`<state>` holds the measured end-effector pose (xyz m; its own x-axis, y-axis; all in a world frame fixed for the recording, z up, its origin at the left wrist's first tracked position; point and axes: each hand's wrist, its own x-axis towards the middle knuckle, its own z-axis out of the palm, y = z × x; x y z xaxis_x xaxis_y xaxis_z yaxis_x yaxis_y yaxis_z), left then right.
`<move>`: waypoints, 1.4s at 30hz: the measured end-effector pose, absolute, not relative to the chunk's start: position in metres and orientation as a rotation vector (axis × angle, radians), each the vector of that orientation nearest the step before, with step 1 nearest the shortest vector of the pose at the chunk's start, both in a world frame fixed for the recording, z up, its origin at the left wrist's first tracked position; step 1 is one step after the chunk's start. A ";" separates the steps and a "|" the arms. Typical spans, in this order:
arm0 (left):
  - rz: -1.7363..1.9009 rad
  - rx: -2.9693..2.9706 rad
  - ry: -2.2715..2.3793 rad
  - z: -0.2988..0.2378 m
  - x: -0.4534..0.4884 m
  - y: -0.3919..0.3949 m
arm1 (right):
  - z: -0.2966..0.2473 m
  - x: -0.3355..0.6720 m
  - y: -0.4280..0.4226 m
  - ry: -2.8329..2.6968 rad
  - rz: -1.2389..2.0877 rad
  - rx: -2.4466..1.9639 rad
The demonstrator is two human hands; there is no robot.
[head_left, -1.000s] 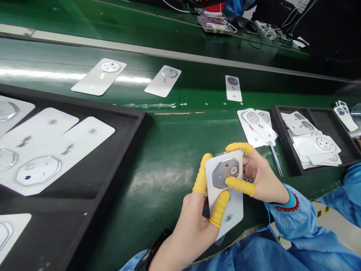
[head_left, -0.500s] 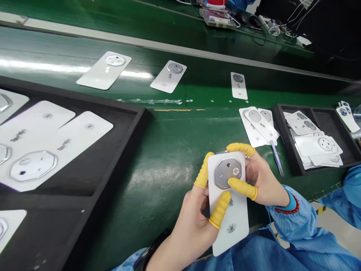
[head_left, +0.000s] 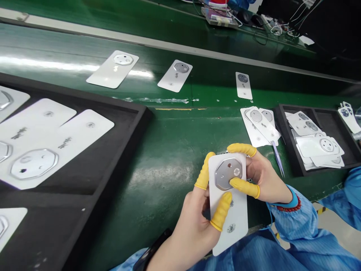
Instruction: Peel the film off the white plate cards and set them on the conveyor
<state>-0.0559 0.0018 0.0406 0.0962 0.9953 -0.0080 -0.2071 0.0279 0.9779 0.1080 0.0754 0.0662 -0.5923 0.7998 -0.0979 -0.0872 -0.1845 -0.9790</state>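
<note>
I hold a white phone back cover upright between both hands, just above the near edge of the green bench. Its silver octagonal camera plate faces me. My left hand grips the cover's left edge, with yellow finger cots on thumb and forefinger. My right hand clasps the top right corner, and its cotted thumb presses on the octagonal plate.
A black foam tray with several white covers lies at left. Another black tray with stacked covers sits at right, beside a loose pile of covers and tweezers. Three covers ride the green conveyor belt behind.
The cover has turned from tilted to nearly flat toward me. My right thumb slid a little along the camera plate. The covers on the belt have drifted rightwards.
</note>
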 end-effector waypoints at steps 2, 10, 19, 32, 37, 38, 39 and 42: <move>1.211 1.085 1.030 0.039 -0.056 0.001 | 0.067 0.108 0.076 -1.471 1.844 -0.883; 1.158 1.051 1.098 0.032 -0.055 -0.005 | 0.077 0.110 0.083 -1.587 1.862 -0.958; 1.167 0.797 1.110 0.039 -0.054 0.011 | 0.055 0.106 0.082 -1.437 1.926 -0.823; 1.392 0.616 1.556 0.035 -0.056 0.021 | 0.073 0.114 0.263 -1.750 0.665 -1.961; 1.428 0.533 1.463 0.020 -0.058 0.029 | 0.047 0.113 0.338 -1.511 0.448 -2.366; 1.422 0.499 1.446 0.019 -0.059 0.030 | 0.041 0.115 0.345 -1.498 0.431 -2.409; 1.416 0.475 1.431 0.017 -0.059 0.031 | 0.036 0.118 0.351 -1.497 0.419 -2.438; 1.418 0.453 1.402 0.015 -0.060 0.033 | 0.027 0.131 0.367 -1.552 0.412 -2.456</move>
